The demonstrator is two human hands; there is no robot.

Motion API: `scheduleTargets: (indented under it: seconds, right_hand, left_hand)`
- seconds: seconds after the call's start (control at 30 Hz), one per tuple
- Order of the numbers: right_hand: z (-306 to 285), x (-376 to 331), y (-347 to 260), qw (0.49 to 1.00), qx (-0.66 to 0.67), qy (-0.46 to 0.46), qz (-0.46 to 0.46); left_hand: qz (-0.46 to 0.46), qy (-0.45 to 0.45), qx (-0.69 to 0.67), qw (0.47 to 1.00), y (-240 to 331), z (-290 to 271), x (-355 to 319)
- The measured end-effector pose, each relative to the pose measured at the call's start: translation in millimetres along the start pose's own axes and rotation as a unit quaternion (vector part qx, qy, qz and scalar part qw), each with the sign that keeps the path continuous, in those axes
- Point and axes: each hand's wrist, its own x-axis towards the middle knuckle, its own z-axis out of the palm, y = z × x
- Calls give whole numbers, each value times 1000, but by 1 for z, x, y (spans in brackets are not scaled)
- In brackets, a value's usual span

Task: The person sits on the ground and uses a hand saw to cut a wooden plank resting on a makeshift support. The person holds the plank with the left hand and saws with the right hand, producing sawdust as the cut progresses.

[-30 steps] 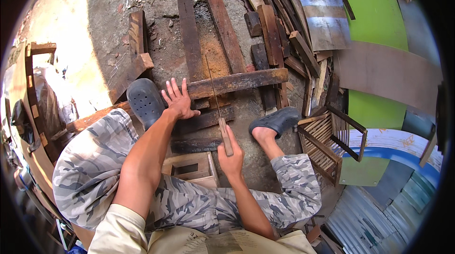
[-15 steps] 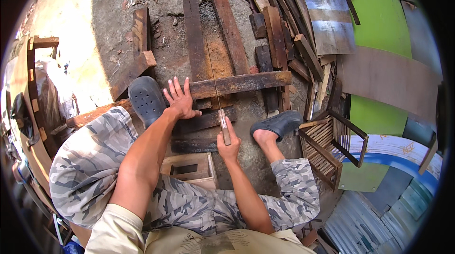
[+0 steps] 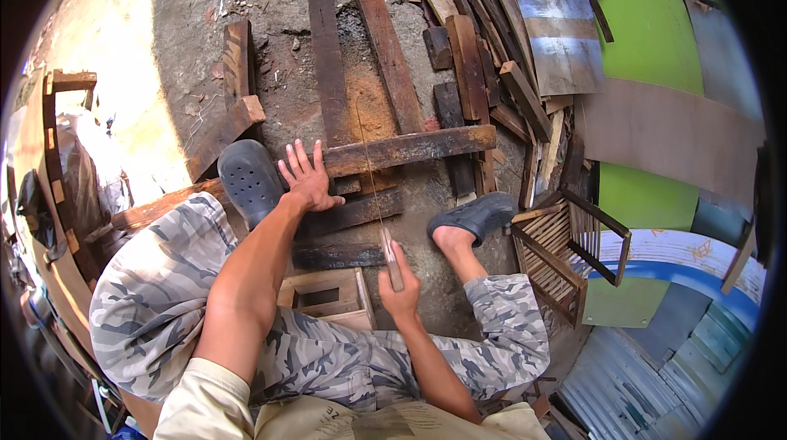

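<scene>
A dark wooden beam (image 3: 434,145) lies crosswise in front of me over other timber. My left hand (image 3: 308,187) is spread open, pressing against the beam's near left side, beside my dark clog (image 3: 248,182) that rests by the same beam. In my right hand (image 3: 400,288) is the wooden handle of a hand saw (image 3: 375,194), fingers wrapped round it. The saw's thin blade points away from me and crosses the beam near its middle. Orange sawdust (image 3: 370,104) covers the ground just beyond. How deep the blade sits in the wood I cannot tell.
Two long planks (image 3: 381,46) run away from the beam. Stacked timber (image 3: 492,54) lies at the far right, near a slatted wooden frame (image 3: 545,247). A pale wooden box (image 3: 328,288) sits between my legs. My other clog (image 3: 475,217) stands at right.
My right hand has drawn the saw back toward me, so its handle is farther from the beam. My left hand stays pressed on the beam.
</scene>
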Motion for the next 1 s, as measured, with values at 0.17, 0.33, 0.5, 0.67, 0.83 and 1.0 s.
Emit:
scheduleTargets:
  seconds: [0.17,0.33,0.5,0.67,0.83,1.0]
  right_hand:
    - [61,67,43,996,53,68,-33]
    - [17,65,-28,1000,26,0,14]
    - [-55,-27,-50,999,4,-21,27]
    - [-23,-9,-25,1000,4,-25,15]
    - [67,130,14,998,65,21,2]
    - [48,104,-10,999,47,17,-9]
  left_hand:
    - [29,12,21,999,12,2,12]
    - [-9,0,14,1000,6,-3,5]
    - [1,7,8,1000,8,0,4]
    - [4,9,11,1000,0,5,4]
    - [14,-20,19,1000,17,-6,4]
    - [18,5,12,1000,7,0,9]
